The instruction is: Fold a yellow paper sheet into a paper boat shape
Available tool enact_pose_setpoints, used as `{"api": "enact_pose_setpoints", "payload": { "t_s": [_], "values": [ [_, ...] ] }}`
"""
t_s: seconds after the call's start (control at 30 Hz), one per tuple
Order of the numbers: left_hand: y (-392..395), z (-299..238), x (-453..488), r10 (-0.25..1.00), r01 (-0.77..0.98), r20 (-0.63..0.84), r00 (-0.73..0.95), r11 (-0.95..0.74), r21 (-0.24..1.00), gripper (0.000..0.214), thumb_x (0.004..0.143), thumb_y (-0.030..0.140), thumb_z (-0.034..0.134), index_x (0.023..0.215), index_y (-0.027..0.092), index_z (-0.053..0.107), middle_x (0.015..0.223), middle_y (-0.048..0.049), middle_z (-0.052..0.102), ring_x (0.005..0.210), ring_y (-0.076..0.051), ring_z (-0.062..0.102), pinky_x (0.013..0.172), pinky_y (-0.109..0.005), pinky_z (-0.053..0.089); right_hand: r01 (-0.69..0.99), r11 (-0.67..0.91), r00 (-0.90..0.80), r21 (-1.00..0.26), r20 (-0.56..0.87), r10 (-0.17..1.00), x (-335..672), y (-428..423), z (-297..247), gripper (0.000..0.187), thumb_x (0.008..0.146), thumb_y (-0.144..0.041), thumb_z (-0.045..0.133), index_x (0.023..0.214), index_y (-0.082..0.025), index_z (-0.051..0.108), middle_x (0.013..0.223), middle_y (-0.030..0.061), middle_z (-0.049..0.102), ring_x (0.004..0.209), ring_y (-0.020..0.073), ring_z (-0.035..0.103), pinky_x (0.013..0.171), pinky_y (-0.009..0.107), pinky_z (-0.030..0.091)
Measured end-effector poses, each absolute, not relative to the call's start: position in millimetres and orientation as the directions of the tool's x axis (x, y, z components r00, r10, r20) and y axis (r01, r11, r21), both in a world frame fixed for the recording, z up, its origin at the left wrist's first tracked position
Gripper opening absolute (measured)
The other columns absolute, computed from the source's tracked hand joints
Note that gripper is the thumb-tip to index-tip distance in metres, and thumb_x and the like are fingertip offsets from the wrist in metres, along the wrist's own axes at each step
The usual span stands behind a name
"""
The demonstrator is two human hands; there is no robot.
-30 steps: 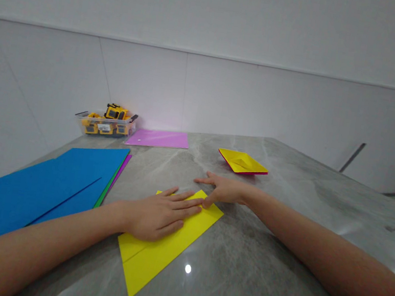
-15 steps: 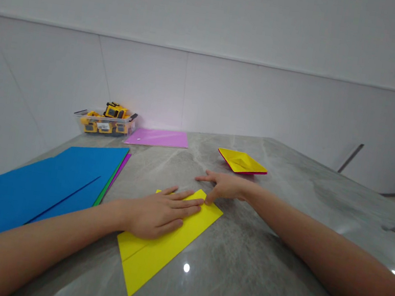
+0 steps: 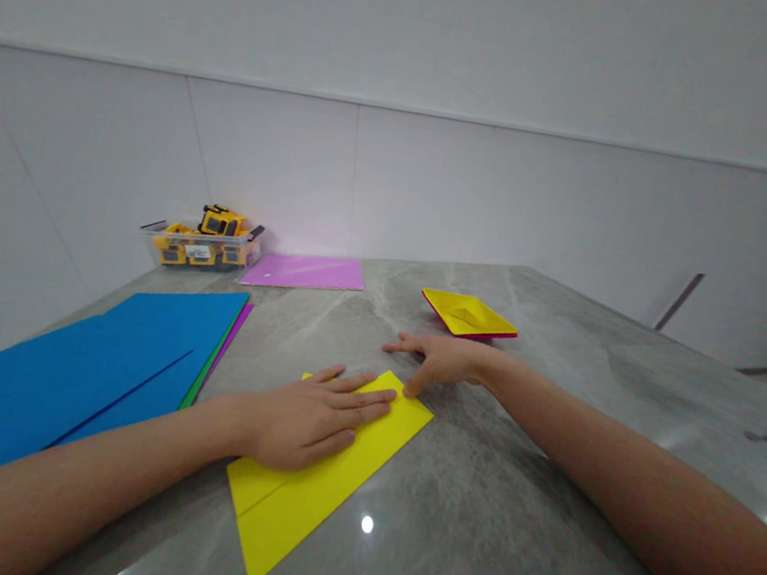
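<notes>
Our left hand [image 3: 307,415] lay flat and palm down on the yellow sheet [image 3: 318,480], its fingers stretched out close together and gripping nothing. It covered the far half of the sheet, with the fingertips pointing toward the far right corner. Our right hand [image 3: 441,361] rested just beyond that corner, fingers spread apart and closed on nothing. One fingertip touched down at the sheet's far edge, and the rest of the hand was over the bare worktop [image 3: 506,479].

The yellow sheet was folded into a long strip. It lay at a slant on the worktop near the front edge, with a crease line showing across its near end.

To the left of it a blue sheet [image 3: 76,366] lay flat on top of a stack, with a green edge [image 3: 205,371] and a purple edge [image 3: 234,331] showing from under its right side. Farther back, near the wall [image 3: 443,181], a pink sheet [image 3: 306,270] lay flat. Just left of that stood a clear box [image 3: 206,247] holding yellow toy vehicles. Beyond our right hand, and apart from its fingers, a folded yellow paper shape [image 3: 470,315] with a red underside sat on the worktop.
</notes>
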State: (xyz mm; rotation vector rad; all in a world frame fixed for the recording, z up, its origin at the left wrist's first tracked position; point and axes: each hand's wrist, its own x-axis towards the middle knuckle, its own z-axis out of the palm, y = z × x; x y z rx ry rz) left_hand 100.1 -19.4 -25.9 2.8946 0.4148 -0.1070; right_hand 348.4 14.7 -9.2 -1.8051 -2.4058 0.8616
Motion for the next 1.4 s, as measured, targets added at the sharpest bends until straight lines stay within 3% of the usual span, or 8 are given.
{"api": "enact_pose_setpoints", "payload": {
  "t_s": [0.53, 0.67, 0.87, 1.0, 1.1, 1.23, 1.4],
  "values": [
    [-18.4, -26.4, 100.9, 0.260, 0.278, -0.107, 0.960, -0.938, 0.207, 0.053, 0.099, 0.036, 0.022, 0.149, 0.029, 0.004, 0.156, 0.0011, 0.013, 0.144, -0.026, 0.006, 0.115, -0.054, 0.006, 0.874, 0.166, -0.330, -0.457, -0.307, 0.893, 353.1, 18.0, -6.9, 0.086, 0.058, -0.029, 0.078, 0.137, -0.033, 0.045, 0.153, 0.0027, 0.024, 0.137, 0.0304, 0.030, 0.110, 0.038, 0.027],
    [-18.2, -26.4, 100.4, 0.261, 0.275, -0.092, 0.961, -0.940, 0.202, 0.054, 0.099, 0.035, 0.022, 0.150, 0.030, 0.004, 0.156, 0.0002, 0.014, 0.144, -0.025, 0.007, 0.115, -0.052, 0.007, 0.850, 0.219, -0.385, -0.479, -0.282, 0.879, 359.2, 17.7, -7.6, 0.084, 0.059, -0.027, 0.076, 0.137, -0.035, 0.045, 0.153, 0.0010, 0.025, 0.135, 0.0290, 0.033, 0.110, 0.039, 0.028],
    [-19.5, -25.8, 99.8, 0.263, 0.277, -0.093, 0.960, -0.936, 0.219, 0.053, 0.099, 0.034, 0.024, 0.150, 0.029, 0.006, 0.156, -0.0001, 0.015, 0.143, -0.026, 0.008, 0.115, -0.054, 0.007, 0.802, 0.173, -0.383, -0.572, -0.269, 0.884, 361.2, 16.5, -8.5, 0.077, 0.061, -0.028, 0.075, 0.134, -0.032, 0.050, 0.153, 0.0009, 0.025, 0.137, 0.0284, 0.030, 0.111, 0.040, 0.026],
    [-19.2, -27.4, 100.0, 0.265, 0.277, -0.082, 0.961, -0.930, 0.243, 0.053, 0.099, 0.033, 0.025, 0.149, 0.029, 0.007, 0.156, 0.0000, 0.015, 0.144, -0.026, 0.007, 0.115, -0.055, 0.006, 0.826, 0.186, -0.371, -0.532, -0.264, 0.890, 357.9, 15.7, -8.9, 0.081, 0.060, -0.029, 0.077, 0.135, -0.033, 0.048, 0.153, 0.0017, 0.025, 0.136, 0.0287, 0.033, 0.111, 0.039, 0.027],
    [-13.7, -30.4, 98.8, 0.286, 0.279, -0.028, 0.958, -0.902, 0.330, 0.052, 0.098, 0.030, 0.030, 0.148, 0.030, 0.015, 0.155, -0.0004, 0.021, 0.143, -0.024, 0.012, 0.115, -0.055, 0.007, 0.842, 0.185, -0.360, -0.507, -0.272, 0.892, 357.4, 16.7, -11.0, 0.083, 0.060, -0.028, 0.077, 0.137, -0.033, 0.046, 0.153, 0.0016, 0.024, 0.135, 0.0295, 0.033, 0.111, 0.038, 0.028],
    [-2.8, -35.0, 95.0, 0.337, 0.263, 0.072, 0.939, -0.837, 0.480, 0.048, 0.094, 0.017, 0.037, 0.141, 0.029, 0.037, 0.147, -0.0025, 0.040, 0.138, -0.019, 0.031, 0.115, -0.049, 0.019, 0.829, 0.177, -0.366, -0.531, -0.275, 0.889, 359.4, 17.3, -14.1, 0.082, 0.061, -0.028, 0.074, 0.137, -0.033, 0.045, 0.154, 0.0011, 0.022, 0.136, 0.0291, 0.031, 0.111, 0.038, 0.028],
    [-2.6, -37.4, 93.9, 0.311, 0.252, 0.101, 0.945, -0.889, 0.382, 0.055, 0.090, 0.009, 0.038, 0.142, 0.027, 0.037, 0.148, -0.0032, 0.038, 0.138, -0.018, 0.030, 0.115, -0.048, 0.019, 0.836, 0.191, -0.369, -0.514, -0.270, 0.889, 357.4, 15.0, -15.3, 0.085, 0.061, -0.036, 0.076, 0.139, -0.034, 0.043, 0.154, 0.0020, 0.021, 0.137, 0.0305, 0.029, 0.112, 0.042, 0.024]
  ]
}}
